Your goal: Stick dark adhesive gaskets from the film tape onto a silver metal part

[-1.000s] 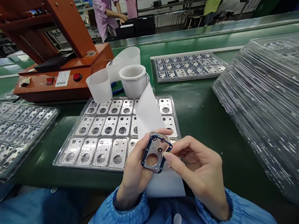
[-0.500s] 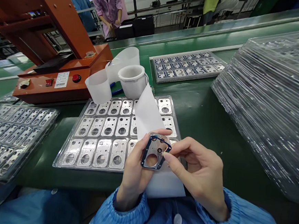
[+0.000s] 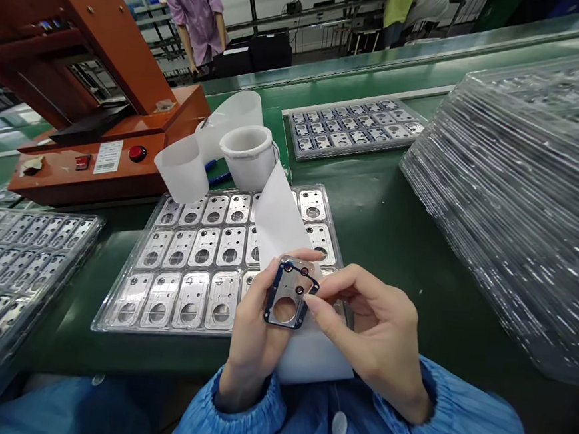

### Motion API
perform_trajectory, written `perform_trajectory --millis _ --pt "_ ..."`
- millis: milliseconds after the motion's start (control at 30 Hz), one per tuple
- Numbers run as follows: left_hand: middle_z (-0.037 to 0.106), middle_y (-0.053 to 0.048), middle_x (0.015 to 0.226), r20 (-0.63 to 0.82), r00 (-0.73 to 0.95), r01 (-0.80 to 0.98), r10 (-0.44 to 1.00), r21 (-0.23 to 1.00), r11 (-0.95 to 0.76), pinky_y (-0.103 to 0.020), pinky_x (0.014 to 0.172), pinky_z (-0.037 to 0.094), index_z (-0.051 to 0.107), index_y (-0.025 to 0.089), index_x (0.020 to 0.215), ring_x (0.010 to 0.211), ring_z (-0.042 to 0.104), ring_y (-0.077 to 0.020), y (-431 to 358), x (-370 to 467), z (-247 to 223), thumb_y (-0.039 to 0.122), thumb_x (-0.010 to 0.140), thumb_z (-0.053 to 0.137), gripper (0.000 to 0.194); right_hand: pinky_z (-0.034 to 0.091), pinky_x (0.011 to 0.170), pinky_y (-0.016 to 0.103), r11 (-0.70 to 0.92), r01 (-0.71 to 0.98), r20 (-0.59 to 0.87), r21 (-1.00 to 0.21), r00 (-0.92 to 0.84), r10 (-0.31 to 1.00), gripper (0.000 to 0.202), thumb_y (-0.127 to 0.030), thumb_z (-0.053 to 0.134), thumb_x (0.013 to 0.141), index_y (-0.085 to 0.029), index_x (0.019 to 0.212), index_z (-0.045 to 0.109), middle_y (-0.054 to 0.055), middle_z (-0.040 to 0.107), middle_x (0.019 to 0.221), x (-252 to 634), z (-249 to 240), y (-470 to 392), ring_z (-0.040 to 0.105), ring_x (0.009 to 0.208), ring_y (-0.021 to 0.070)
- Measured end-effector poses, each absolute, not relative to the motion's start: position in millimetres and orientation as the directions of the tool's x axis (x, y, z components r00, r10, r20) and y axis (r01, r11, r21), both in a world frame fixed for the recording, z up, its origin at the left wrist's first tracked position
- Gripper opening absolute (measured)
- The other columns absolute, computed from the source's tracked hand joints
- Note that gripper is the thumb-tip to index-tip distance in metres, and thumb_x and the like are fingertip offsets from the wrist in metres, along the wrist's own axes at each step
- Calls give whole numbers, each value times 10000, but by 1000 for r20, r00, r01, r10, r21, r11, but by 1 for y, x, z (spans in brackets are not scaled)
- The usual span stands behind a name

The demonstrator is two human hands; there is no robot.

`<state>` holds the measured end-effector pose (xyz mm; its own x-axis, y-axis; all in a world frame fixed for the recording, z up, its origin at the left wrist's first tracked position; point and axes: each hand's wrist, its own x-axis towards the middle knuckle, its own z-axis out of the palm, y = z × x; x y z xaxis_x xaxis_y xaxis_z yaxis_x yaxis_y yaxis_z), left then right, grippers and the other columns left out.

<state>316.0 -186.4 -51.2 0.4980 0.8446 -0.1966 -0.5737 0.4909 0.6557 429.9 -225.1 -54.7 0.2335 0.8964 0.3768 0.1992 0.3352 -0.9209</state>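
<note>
My left hand [image 3: 256,315] holds a small silver metal plate [image 3: 290,290] with rounded corners, one large round hole and smaller dark-ringed holes. Around the plate's edge runs a thin dark blue gasket [image 3: 269,301]. At the upper right, the gasket stands out past the plate's edge, and the fingertips of my right hand [image 3: 371,324] pinch it there. Below both hands a strip of white translucent film [image 3: 279,216] slopes from a white roll [image 3: 247,150] toward my lap. A clear tray [image 3: 105,323] with rows of similar metal plates lies just beyond my hands.
An orange press [image 3: 99,142] with a red button stands at the back left. Another plate tray [image 3: 13,282] lies left, and one with blue-edged plates [image 3: 357,125] lies behind. A tall stack of clear trays [image 3: 522,195] leans at right. Blue-handled pliers [image 3: 218,178] lie by the roll.
The view has shifted slightly, so things on the bench appear a little further left. My hands keep the same hold on the plate and gasket. A person in the background has straightened up.
</note>
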Motion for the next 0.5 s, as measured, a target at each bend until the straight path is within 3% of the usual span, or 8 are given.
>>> perform_trajectory --millis 333,500 --pt "635 -46 762 -187 513 -591 838 631 503 -237 763 447 686 131 1000 754 572 -137 -186 316 -54 296 923 346 385 447 530 205 335 221 382 -916 231 895 116 -89 611 767 -177 711 561 -24 591 645 429 -56 -225 556 569 97" --pt "596 -31 714 -190 501 -587 844 642 493 -216 749 439 690 127 992 733 554 -124 -186 316 -55 295 920 352 384 456 547 200 344 230 394 -910 225 891 120 -75 613 761 -176 722 561 -26 596 672 428 -56 -225 565 593 94"
